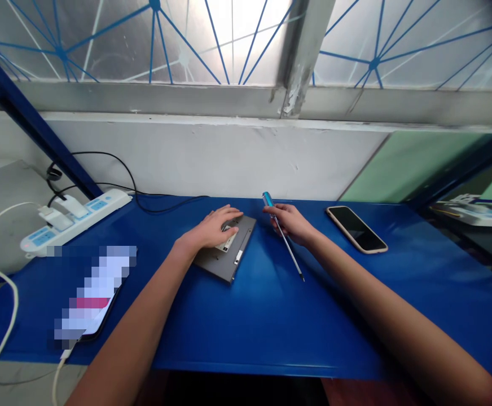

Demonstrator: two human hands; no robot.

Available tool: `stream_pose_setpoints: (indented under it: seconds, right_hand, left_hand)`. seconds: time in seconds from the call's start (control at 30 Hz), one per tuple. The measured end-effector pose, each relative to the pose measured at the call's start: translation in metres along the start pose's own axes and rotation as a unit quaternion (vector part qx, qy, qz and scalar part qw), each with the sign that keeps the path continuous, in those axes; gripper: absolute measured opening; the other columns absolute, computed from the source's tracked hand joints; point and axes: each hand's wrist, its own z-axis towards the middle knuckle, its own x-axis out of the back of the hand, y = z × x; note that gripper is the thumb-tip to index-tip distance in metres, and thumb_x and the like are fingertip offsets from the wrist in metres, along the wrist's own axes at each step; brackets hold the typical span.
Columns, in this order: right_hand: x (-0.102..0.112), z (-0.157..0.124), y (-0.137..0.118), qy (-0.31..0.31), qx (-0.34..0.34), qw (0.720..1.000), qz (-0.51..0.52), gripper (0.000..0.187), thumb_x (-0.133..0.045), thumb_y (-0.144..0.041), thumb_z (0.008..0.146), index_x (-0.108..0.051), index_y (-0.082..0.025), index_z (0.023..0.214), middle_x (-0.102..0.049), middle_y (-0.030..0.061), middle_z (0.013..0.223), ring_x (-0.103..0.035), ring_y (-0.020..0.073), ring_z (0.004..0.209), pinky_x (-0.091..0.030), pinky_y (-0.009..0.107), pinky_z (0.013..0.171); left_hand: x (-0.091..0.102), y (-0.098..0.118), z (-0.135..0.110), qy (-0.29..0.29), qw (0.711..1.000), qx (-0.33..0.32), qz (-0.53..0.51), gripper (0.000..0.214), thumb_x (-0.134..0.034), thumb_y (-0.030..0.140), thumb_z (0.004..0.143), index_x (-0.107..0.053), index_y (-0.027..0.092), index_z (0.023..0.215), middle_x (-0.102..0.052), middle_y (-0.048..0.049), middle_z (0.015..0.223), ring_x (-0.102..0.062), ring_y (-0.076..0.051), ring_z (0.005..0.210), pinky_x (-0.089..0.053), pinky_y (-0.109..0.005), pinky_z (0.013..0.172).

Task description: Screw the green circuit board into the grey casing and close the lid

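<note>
Blue-green at the handle and silvery along the thin shaft, the dark-tipped screwdriver (pixel 285 242) sits in my right hand (pixel 290 221), just right of the frame's centre. My thumb and fingers are closed around it near the lower end of the handle, which sticks out past them toward the upper left, while the shaft slants down toward the lower right. I cannot tell whether its tip touches the surface below.

Just left of centre lies a flat, grey, rectangular case (pixel 243 243) with a white printed label, and my left hand (pixel 212 228) lies palm down over its far left part. Those fingers are stretched out rather than wrapped around anything, the thumb apart from them and over the label, so part of the label is hidden from me.

Both hands are above a glossy blue tabletop (pixel 271 338). At the right of the frame, beyond my right forearm, a dark-screened phone in a pale beige case (pixel 358 228) lies face up. At the lower left, a phone with a lit, pixelated screen (pixel 106 293) has a white cable (pixel 14 304) near it; above that, a long white power strip (pixel 97 210) lies slantwise, with white plugs in it.
</note>
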Motion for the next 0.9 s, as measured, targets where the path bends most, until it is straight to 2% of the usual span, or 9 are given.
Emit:
stream_pose_setpoints:
  seconds: [0.07, 0.17, 0.23, 0.3, 0.43, 0.6, 0.67, 0.77, 0.9]
  right_hand:
    - [0.001, 0.000, 0.000, 0.006, 0.012, 1.000, 0.005, 0.025, -0.072, -0.038, 0.086, -0.056, -0.018, 0.085, -0.050, -0.0062, 0.047, -0.034, 0.0057, 0.030, -0.019, 0.020, 0.030]
    - [0.000, -0.002, -0.005, 0.024, 0.047, 0.999, 0.012, 0.025, -0.069, -0.040, 0.089, -0.054, -0.020, 0.088, -0.054, -0.0057, 0.049, -0.037, 0.0061, 0.029, -0.024, 0.020, 0.031]
    - [-0.003, -0.006, -0.014, 0.037, 0.095, 0.995, 0.013, 0.028, -0.070, -0.043, 0.088, -0.052, -0.021, 0.089, -0.058, -0.0052, 0.052, -0.043, 0.0072, 0.030, -0.029, 0.021, 0.033]
    - [-0.010, -0.011, -0.027, 0.048, 0.176, 0.983, 0.002, 0.031, -0.070, -0.047, 0.088, -0.051, -0.023, 0.089, -0.060, -0.0048, 0.054, -0.049, 0.0100, 0.031, -0.033, 0.023, 0.033]
    - [-0.031, -0.017, -0.056, 0.087, 0.314, 0.945, -0.041, 0.029, -0.066, -0.050, 0.092, -0.052, -0.025, 0.100, -0.059, -0.0057, 0.057, -0.054, 0.0124, 0.036, -0.041, 0.026, 0.038]
    - [-0.054, -0.015, -0.068, 0.100, 0.380, 0.917, -0.075, 0.031, -0.065, -0.053, 0.093, -0.051, -0.028, 0.105, -0.059, -0.0052, 0.066, -0.055, 0.0110, 0.042, -0.042, 0.027, 0.044]
    - [-0.058, -0.014, -0.065, 0.093, 0.395, 0.910, -0.087, 0.031, -0.064, -0.053, 0.094, -0.051, -0.028, 0.106, -0.059, -0.0050, 0.068, -0.055, 0.0110, 0.043, -0.042, 0.027, 0.046]
    - [-0.060, -0.013, -0.062, 0.094, 0.408, 0.903, -0.102, 0.032, -0.063, -0.054, 0.095, -0.051, -0.028, 0.109, -0.060, -0.0042, 0.070, -0.055, 0.0117, 0.046, -0.042, 0.029, 0.048]
    - [-0.061, -0.013, -0.060, 0.097, 0.408, 0.901, -0.112, 0.037, -0.062, -0.058, 0.095, -0.052, -0.029, 0.116, -0.060, -0.0026, 0.073, -0.057, 0.0139, 0.052, -0.043, 0.029, 0.050]
  left_hand:
    - [0.003, 0.000, 0.000, 0.019, 0.999, 0.019, 0.021, 0.054, -0.050, 0.055, 0.097, -0.058, 0.030, 0.144, -0.055, -0.0112, 0.147, -0.045, -0.036, 0.140, -0.035, -0.056, 0.114]
    - [0.011, 0.000, -0.006, 0.046, 0.995, 0.061, 0.060, 0.058, -0.054, 0.069, 0.090, -0.069, 0.029, 0.129, -0.063, -0.0126, 0.128, -0.053, -0.038, 0.125, -0.039, -0.056, 0.105]
    - [0.014, -0.003, -0.011, 0.063, 0.991, 0.089, 0.077, 0.065, -0.055, 0.076, 0.086, -0.073, 0.024, 0.120, -0.064, -0.0140, 0.119, -0.057, -0.038, 0.115, -0.042, -0.055, 0.100]
    - [0.015, -0.007, -0.014, 0.079, 0.987, 0.110, 0.089, 0.069, -0.054, 0.080, 0.083, -0.076, 0.021, 0.111, -0.066, -0.0148, 0.111, -0.060, -0.036, 0.106, -0.044, -0.052, 0.095]
    - [0.010, -0.013, -0.014, 0.118, 0.981, 0.117, 0.099, 0.060, -0.054, 0.074, 0.087, -0.079, 0.021, 0.097, -0.068, -0.0127, 0.099, -0.062, -0.032, 0.096, -0.046, -0.045, 0.088]
    - [0.004, -0.012, -0.012, 0.172, 0.976, 0.088, 0.104, 0.038, -0.055, 0.051, 0.097, -0.079, 0.021, 0.098, -0.071, -0.0112, 0.102, -0.062, -0.032, 0.102, -0.046, -0.048, 0.092]
    - [0.004, -0.009, -0.012, 0.211, 0.974, 0.046, 0.064, 0.030, -0.057, 0.042, 0.098, -0.077, 0.020, 0.105, -0.073, -0.0104, 0.110, -0.063, -0.031, 0.107, -0.046, -0.049, 0.097]
    - [0.002, 0.003, -0.011, 0.247, 0.965, -0.029, -0.081, 0.029, -0.057, 0.034, 0.098, -0.075, 0.018, 0.114, -0.074, -0.0100, 0.117, -0.066, -0.026, 0.112, -0.050, -0.042, 0.100]
    - [-0.002, 0.025, -0.010, 0.227, 0.937, -0.035, -0.262, 0.032, -0.061, 0.036, 0.096, -0.074, 0.015, 0.116, -0.077, -0.0115, 0.116, -0.072, -0.025, 0.108, -0.058, -0.038, 0.095]
